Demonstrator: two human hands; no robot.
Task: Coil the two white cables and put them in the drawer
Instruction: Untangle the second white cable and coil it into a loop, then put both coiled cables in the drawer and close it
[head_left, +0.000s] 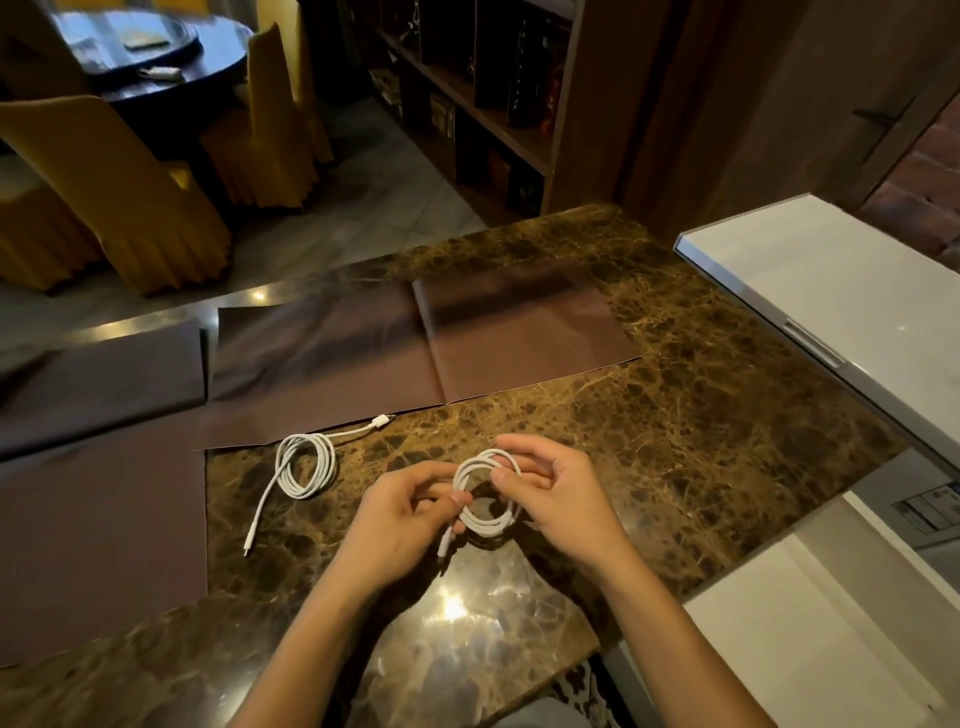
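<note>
Glossy stone, matt mats, smooth cord

My brown veined marble tabletop (701, 395) is polished and throws glare near me; the dark brown mats (519, 332) on it look matt and creased; the white coiled cable (306, 467) at left looks smooth, plastic-coated.

There is just one camera, and it sits on the person's head, looking forward and down at the marble table (675, 395) from close above. The left hand (400, 519) and right hand (556, 493) show near the middle, with both arms coming in from the bottom edge. Higher up, the wide view reaches far back to yellow chairs (130, 192) and a bookshelf (467, 104).
</note>
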